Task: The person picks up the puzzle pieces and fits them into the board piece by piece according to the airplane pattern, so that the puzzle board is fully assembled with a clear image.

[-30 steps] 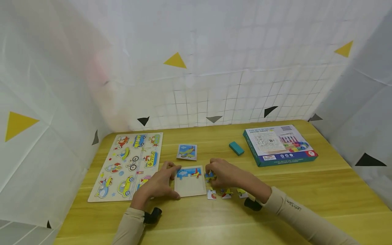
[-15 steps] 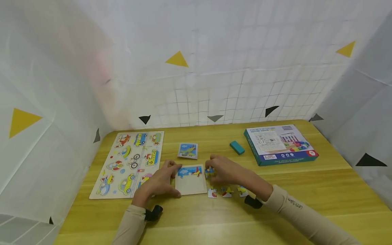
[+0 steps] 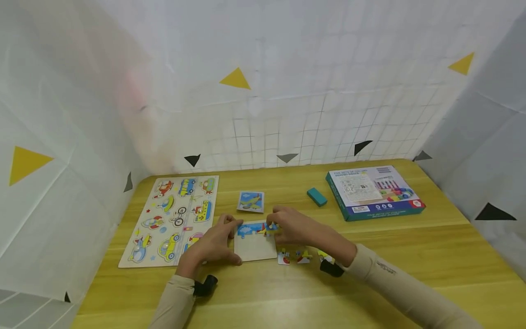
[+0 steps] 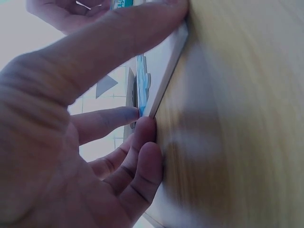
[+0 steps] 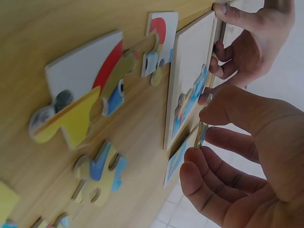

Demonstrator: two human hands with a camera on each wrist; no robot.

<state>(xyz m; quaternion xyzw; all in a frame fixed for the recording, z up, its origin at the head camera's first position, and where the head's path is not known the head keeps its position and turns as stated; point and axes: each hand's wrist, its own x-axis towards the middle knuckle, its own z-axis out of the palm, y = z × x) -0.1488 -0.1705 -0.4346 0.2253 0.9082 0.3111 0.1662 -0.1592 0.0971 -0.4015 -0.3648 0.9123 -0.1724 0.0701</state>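
Observation:
My left hand (image 3: 213,244) holds the left side of a shallow wooden puzzle tray (image 3: 255,250), thumb at the near corner and fingers at the far one. Joined pieces with blue sky and a red-and-yellow shape (image 3: 248,230) fill part of its far edge. Between thumb and fingertips, my right hand (image 3: 293,228) pinches a small jigsaw piece (image 5: 201,135) over the tray's far right corner; whether it touches the tray I cannot tell. Loose jigsaw pieces (image 3: 304,257) lie right of the tray; the right wrist view shows several, including a white, red and yellow piece (image 5: 85,80).
Behind the tray lies a square airplane picture (image 3: 250,201). A wooden board with vehicle pictures (image 3: 177,201) lies to the left. Farther right are a teal block (image 3: 317,197) and a flat printed box (image 3: 376,194). White sheeting (image 3: 271,119) surrounds the wooden table (image 3: 246,297).
My right hand has moved left with the pinched jigsaw piece, from beside the tray to over its far right corner. The left hand stays at the tray's left side.

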